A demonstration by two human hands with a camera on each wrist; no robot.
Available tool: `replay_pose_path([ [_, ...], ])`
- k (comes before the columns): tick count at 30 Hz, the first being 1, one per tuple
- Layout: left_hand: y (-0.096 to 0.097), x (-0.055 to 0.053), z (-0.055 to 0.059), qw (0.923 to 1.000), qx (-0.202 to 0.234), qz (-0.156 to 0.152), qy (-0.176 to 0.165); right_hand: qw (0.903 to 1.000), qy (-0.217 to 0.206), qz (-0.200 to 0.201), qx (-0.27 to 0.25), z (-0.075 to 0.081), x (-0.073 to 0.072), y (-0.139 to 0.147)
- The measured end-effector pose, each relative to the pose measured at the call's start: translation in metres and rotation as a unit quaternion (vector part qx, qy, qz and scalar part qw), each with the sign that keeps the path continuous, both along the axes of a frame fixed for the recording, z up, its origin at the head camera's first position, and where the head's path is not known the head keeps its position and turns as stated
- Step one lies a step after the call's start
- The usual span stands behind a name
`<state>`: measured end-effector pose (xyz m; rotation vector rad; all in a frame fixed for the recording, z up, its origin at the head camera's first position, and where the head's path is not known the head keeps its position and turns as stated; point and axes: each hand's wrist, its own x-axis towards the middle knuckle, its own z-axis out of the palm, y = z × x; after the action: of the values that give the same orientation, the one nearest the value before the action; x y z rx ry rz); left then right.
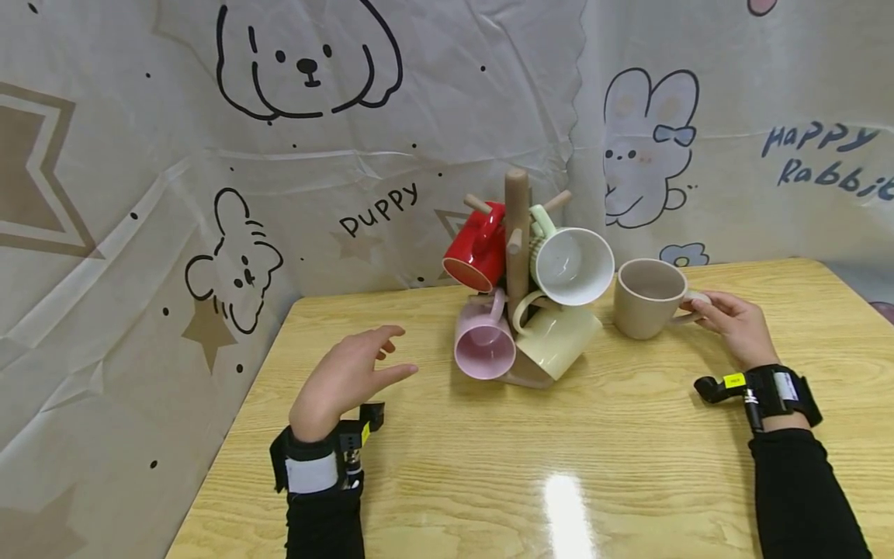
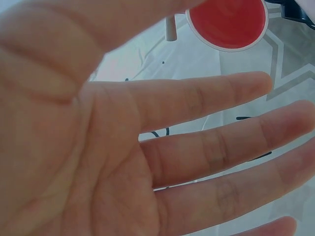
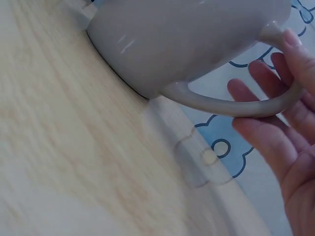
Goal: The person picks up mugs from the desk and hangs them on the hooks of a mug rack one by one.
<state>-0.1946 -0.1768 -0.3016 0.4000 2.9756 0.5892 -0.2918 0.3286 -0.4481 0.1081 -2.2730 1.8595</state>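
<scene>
My right hand (image 1: 743,330) grips the handle of a beige mug (image 1: 639,310), fingers curled through the loop with the thumb on top. The mug is upright, its base right at the tabletop in the right wrist view. To its left stands a wooden mug tree (image 1: 517,206). On its pegs hang a red mug (image 1: 475,252), a pale green mug (image 1: 576,264) with a white inside, a pink mug (image 1: 484,345) and a pale yellow mug (image 1: 562,338). Left of the tree, my left hand (image 1: 345,376) hovers with extended fingers and holds nothing.
A light wood table (image 1: 475,466) lies under everything, with a bright reflection near its front. Behind it and along the left hangs a pale cloth (image 1: 363,163) with cartoon animals. A black camera band (image 1: 782,396) circles the right wrist; the left wrist wears another.
</scene>
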Motion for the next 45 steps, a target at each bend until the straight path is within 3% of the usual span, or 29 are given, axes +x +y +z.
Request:
replay_pose_path([
  [5,0.000,-0.001,0.000,1.0000,-0.003,0.001,-0.002,0.9981,0.014,-0.043,0.041,-0.001,-0.002,-0.004],
  [12,0.000,-0.002,0.002,0.9999,-0.011,-0.006,-0.004,0.9960,0.041,-0.079,-0.001,0.003,-0.001,-0.008],
  [17,0.000,-0.002,0.001,0.9999,-0.013,-0.005,-0.005,0.9880,0.076,-0.118,-0.063,0.026,0.009,-0.012],
  [24,0.000,-0.003,0.001,0.9999,-0.014,-0.006,0.000,0.9604,0.139,-0.177,-0.164,0.067,0.019,-0.016],
  [29,0.000,-0.001,0.002,0.9999,-0.014,-0.004,0.000,0.9448,0.193,-0.167,-0.205,0.089,0.026,-0.017],
  [35,0.000,0.000,0.002,0.9999,-0.011,-0.001,-0.001,0.9343,0.235,-0.152,-0.221,0.114,0.040,-0.024],
  [45,0.001,0.002,0.003,1.0000,-0.006,0.000,-0.002,0.9189,0.251,-0.109,-0.284,0.143,0.067,-0.050],
])
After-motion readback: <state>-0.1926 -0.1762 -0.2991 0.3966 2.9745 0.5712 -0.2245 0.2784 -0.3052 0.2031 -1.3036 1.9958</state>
